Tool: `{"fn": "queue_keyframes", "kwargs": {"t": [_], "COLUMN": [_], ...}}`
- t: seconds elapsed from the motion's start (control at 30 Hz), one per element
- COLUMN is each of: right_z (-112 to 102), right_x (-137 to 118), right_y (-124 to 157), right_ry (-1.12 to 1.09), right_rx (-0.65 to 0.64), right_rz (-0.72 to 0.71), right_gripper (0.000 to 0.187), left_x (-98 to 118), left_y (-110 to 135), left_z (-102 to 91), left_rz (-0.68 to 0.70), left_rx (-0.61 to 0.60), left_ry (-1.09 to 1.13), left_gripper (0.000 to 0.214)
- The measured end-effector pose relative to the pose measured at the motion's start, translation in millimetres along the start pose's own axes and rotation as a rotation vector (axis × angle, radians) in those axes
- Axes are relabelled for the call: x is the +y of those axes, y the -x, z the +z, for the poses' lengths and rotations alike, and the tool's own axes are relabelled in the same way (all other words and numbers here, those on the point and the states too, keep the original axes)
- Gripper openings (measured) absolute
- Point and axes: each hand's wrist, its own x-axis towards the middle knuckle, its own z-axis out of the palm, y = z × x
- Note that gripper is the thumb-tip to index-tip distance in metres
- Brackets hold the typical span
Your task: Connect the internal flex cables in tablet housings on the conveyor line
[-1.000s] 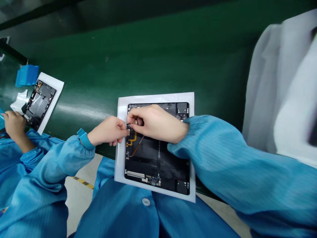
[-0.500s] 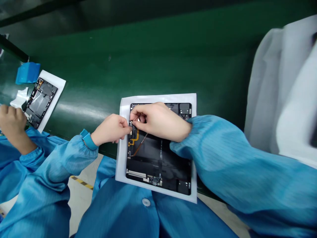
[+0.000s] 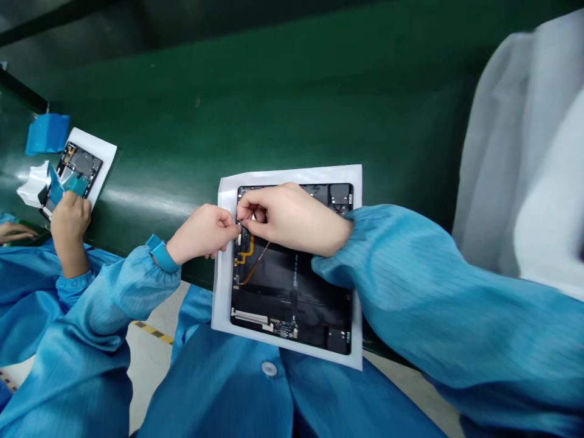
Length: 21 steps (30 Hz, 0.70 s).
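Note:
An opened black tablet body [image 3: 292, 292] lies on a white sheet [image 3: 222, 292] at the near edge of a green belt [image 3: 255, 103]. Its inside shows an orange flex cable [image 3: 244, 255] and a thin brown wire [image 3: 258, 263]. My left hand [image 3: 203, 234] is closed at the tablet's upper left edge, fingertips pinched against the frame. My right hand [image 3: 292, 219] lies over the top of the tablet, thumb and forefinger pinched on a tiny part right beside the left fingertips. What the pinches hold is too small to name.
At the far left a co-worker's hand [image 3: 68, 216] holds a bluish film over a second opened tablet [image 3: 75, 173] on its own white sheet. A blue block [image 3: 48, 132] lies behind it. A person in a white coat [image 3: 529, 158] stands at the right. Floor shows below the belt.
My two hands have stayed pinched at the same spot on the tablet. The co-worker's hand at the left has come up onto the second tablet with a bluish film.

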Motion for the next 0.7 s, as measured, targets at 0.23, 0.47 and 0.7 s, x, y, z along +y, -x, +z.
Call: {"fn": "queue_keyframes", "kwargs": {"t": [0.23, 0.47, 0.7], "right_z": [1.4, -0.8, -3.9], "right_x": [2.6, 0.2, -4.1], "right_y": [6.9, 28.7, 37.4], "right_ry": [0.171, 0.476, 0.618], "right_rx": [0.008, 0.017, 0.014], "right_rz": [-0.122, -0.186, -0.220], "right_gripper": [0.016, 0.022, 0.022], "left_x": [4.5, 0.0, 9.3], "left_y": [-3.4, -6.3, -8.6], "left_z": [-2.0, -4.2, -7.8], "left_rz": [0.126, 0.325, 0.342], "left_rx": [0.113, 0.221, 0.264], "left_ry": [-0.177, -0.339, -0.500], "left_gripper": [0.017, 0.016, 0.012]}}
